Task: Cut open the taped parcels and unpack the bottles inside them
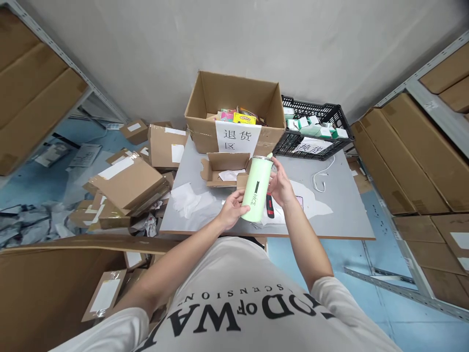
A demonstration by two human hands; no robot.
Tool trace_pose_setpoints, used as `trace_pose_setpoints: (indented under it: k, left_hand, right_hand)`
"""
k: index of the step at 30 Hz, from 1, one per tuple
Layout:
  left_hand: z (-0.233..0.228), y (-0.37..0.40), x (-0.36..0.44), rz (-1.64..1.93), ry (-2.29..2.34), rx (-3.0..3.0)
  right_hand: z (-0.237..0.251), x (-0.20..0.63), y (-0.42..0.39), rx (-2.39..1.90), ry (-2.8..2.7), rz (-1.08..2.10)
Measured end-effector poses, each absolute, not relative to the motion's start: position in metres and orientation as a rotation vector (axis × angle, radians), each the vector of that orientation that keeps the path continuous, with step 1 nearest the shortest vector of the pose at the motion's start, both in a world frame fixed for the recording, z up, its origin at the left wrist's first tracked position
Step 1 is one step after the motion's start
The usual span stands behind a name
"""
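A pale green tumbler [256,190] with a silver rim and dark lettering is held slightly tilted above the table. My left hand [232,210] grips its lower left side, fingers partly behind it. My right hand [280,183] is closed around the upper right side, near the rim. Just behind the tumbler sits a small opened cardboard box [216,171] with white paper [231,175] inside. Below my right hand lies a red and black box cutter [270,206] on white wrapping. A thin edge of something pinkish [300,201] shows beside my right wrist.
A large carton [205,132] holding colourful packets and a black crate [339,120] of white-green boxes stand along the table's back. A white cable [319,183] lies at right, crumpled wrap [186,198] at left. Parcels [132,186] are piled left of the table [340,215]; boxed shelves [414,151] flank it.
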State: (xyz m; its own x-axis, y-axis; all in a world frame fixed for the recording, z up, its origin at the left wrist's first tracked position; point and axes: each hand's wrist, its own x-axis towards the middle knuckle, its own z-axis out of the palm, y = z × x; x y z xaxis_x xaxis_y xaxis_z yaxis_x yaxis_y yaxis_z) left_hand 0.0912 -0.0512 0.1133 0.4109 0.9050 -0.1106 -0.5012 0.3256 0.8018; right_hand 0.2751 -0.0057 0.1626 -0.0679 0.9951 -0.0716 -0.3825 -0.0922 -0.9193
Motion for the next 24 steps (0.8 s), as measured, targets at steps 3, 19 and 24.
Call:
trace_pose_setpoints:
  k: [3,19,24]
  left_hand:
    - [0.109,-0.062,0.092,0.946,0.65,0.703]
    - [0.106,-0.06,0.091,0.863,0.718,0.866]
    - [0.112,-0.049,0.097,0.961,0.892,1.073]
  right_hand:
    - [0.151,0.27,-0.01,-0.927,-0.807,1.503]
    - [0.141,0.271,-0.006,-0.996,-0.658,1.433]
    - [0.148,0.268,0.011,-1.09,-0.653,1.41]
